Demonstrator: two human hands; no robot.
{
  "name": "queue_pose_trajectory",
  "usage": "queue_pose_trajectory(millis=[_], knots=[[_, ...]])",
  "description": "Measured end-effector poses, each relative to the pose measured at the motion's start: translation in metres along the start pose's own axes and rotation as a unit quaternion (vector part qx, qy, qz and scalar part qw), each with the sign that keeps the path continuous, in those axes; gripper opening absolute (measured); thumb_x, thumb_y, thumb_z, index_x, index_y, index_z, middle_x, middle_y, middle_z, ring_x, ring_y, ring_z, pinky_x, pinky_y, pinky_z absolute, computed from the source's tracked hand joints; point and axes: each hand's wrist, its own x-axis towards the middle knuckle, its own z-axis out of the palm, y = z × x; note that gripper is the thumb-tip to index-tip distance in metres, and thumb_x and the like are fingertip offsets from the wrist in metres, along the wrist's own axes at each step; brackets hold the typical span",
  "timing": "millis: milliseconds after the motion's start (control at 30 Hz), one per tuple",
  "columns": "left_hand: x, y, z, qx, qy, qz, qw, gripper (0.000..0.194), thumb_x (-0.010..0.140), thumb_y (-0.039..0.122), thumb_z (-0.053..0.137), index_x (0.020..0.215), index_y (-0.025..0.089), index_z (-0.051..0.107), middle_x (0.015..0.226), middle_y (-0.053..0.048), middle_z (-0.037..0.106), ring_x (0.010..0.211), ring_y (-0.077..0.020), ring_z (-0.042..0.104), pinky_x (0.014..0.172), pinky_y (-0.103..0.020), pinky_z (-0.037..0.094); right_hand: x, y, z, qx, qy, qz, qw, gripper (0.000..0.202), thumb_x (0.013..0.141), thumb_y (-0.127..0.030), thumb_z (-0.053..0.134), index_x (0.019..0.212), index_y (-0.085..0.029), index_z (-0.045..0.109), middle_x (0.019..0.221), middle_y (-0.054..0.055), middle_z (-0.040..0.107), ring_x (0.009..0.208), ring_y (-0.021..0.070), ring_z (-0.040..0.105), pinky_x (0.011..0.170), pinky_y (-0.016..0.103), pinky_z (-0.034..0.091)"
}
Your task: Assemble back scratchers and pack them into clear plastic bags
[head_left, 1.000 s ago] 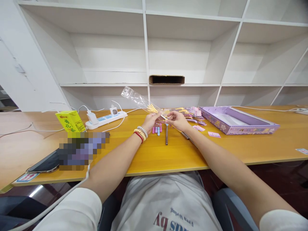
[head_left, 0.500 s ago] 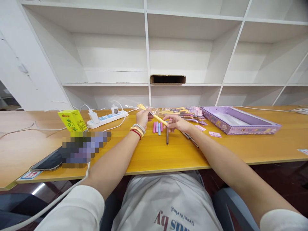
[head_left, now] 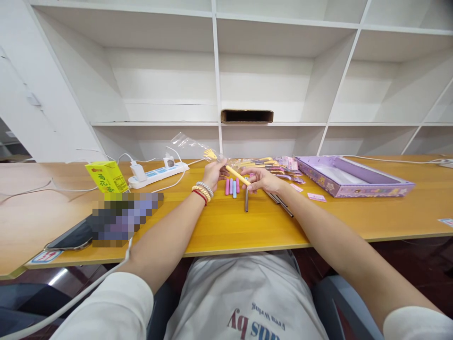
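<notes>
A yellow stick (head_left: 236,175) with a small hand-shaped end slants between my two hands above the table. My left hand (head_left: 214,174) is closed round its upper part, near the hand-shaped end. A clear plastic bag (head_left: 187,142) extends past that end. My right hand (head_left: 260,180) pinches the stick's lower end. Below lie several pink, purple and blue tubes (head_left: 234,190) and a metal tube (head_left: 247,203). More metal tubes (head_left: 283,205) lie by my right wrist. Behind my right hand is a pile of wrapped sticks (head_left: 267,164).
A purple tray box (head_left: 371,191) stands at the right, with small pink cards (head_left: 316,197) beside it. Left are a power strip (head_left: 159,175), a yellow-green carton (head_left: 108,177), a phone (head_left: 71,236) and cables. White shelves (head_left: 271,78) rise behind the table.
The clear bag around the hand-shaped end now spreads higher and further up to the left. My left hand has shifted slightly to the right. My right hand still pinches the lower end.
</notes>
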Motion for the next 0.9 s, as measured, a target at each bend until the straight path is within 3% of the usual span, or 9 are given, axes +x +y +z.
queue_pose_trajectory(millis=[133,333,500,900], knots=[[-0.004,0.001,0.005,0.015,-0.033,0.006,0.999,0.03,0.07,0.04,0.071,0.071,0.014,0.056,0.058,-0.001,0.06,0.046,-0.0098,0.057,0.041,-0.019,0.041,0.004,0.008,-0.002,-0.066,0.02,0.003,0.998,0.076,0.05,-0.018,0.083,0.116,-0.015,0.047,0.06,-0.003,0.065,0.046,0.0118,0.058,0.043,0.02,0.042],[-0.004,0.002,0.006,0.028,-0.02,0.0,0.999,0.031,0.07,0.041,0.071,0.069,0.014,0.056,0.056,-0.001,0.059,0.044,-0.0097,0.056,0.041,-0.019,0.04,0.001,0.003,0.0,-0.062,0.025,0.011,0.998,0.088,0.052,-0.019,0.082,0.129,-0.014,0.04,0.059,-0.003,0.065,0.043,0.0136,0.059,0.042,0.021,0.044],[-0.001,0.0,0.002,0.062,0.046,0.045,0.996,0.035,0.07,0.045,0.068,0.06,0.014,0.055,0.051,-0.002,0.058,0.04,-0.0078,0.051,0.041,-0.019,0.037,-0.002,-0.006,0.004,-0.026,0.043,-0.024,0.998,0.081,0.054,-0.022,0.08,0.126,-0.014,0.044,0.058,-0.003,0.065,0.044,0.0119,0.058,0.043,0.021,0.044],[-0.002,0.003,0.008,0.049,0.07,0.048,0.995,0.03,0.075,0.042,0.063,0.064,0.016,0.052,0.048,0.0,0.055,0.039,-0.0097,0.051,0.039,-0.02,0.036,0.001,-0.001,0.002,-0.046,0.067,-0.02,0.996,0.068,0.054,-0.024,0.08,0.115,-0.014,0.051,0.059,-0.003,0.064,0.043,0.0103,0.056,0.043,0.02,0.043]])
